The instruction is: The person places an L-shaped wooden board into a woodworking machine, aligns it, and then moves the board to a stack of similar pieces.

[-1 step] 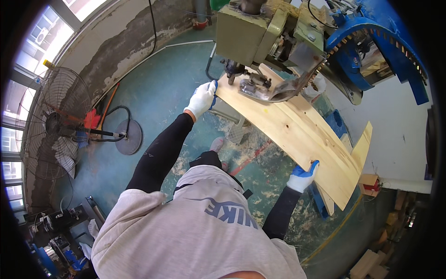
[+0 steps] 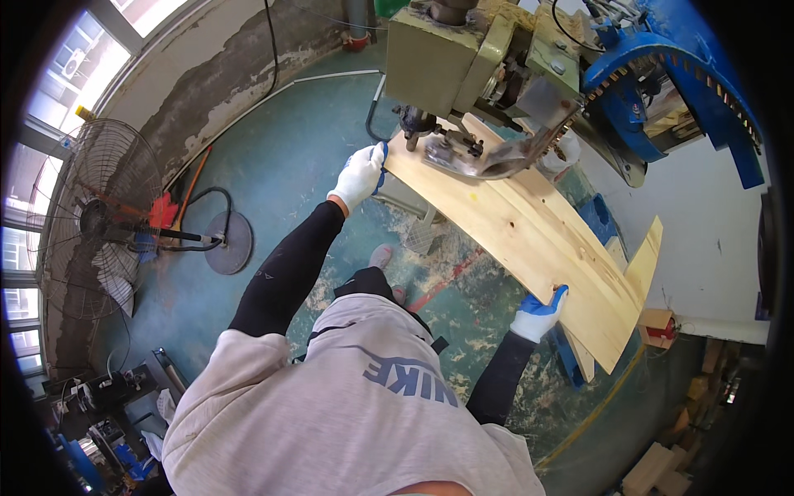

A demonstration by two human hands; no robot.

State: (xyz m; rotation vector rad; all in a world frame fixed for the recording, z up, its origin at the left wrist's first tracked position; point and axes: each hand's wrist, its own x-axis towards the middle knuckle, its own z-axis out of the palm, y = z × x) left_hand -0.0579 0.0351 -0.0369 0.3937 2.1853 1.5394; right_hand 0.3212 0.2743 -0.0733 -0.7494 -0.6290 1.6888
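A long pale wooden board (image 2: 488,211) lies slanted beneath the head of a green machine (image 2: 442,62). At the board's far left corner, my left hand (image 2: 361,176), in a white and blue work glove, is closed on the edge. My right hand (image 2: 540,314), gloved alike, grips the near edge toward the board's right end, thumb on top and fingers hidden below. A dark metal nozzle (image 2: 413,124) and a curved metal guide (image 2: 496,161) hang over the board's left part. Whether they touch the wood, I cannot tell.
A blue curved housing (image 2: 670,50) lined with small brass-coloured pieces stands at the upper right. A large caged fan (image 2: 95,217) on a round base (image 2: 229,244) is at the left. Wood pieces (image 2: 662,467) are stacked lower right. Below the machine is a foot pedal (image 2: 420,236).
The curved metal guide has shifted slightly and looks blurred now. My torso and foot have moved a little to the left. Both hands and the board stay put.
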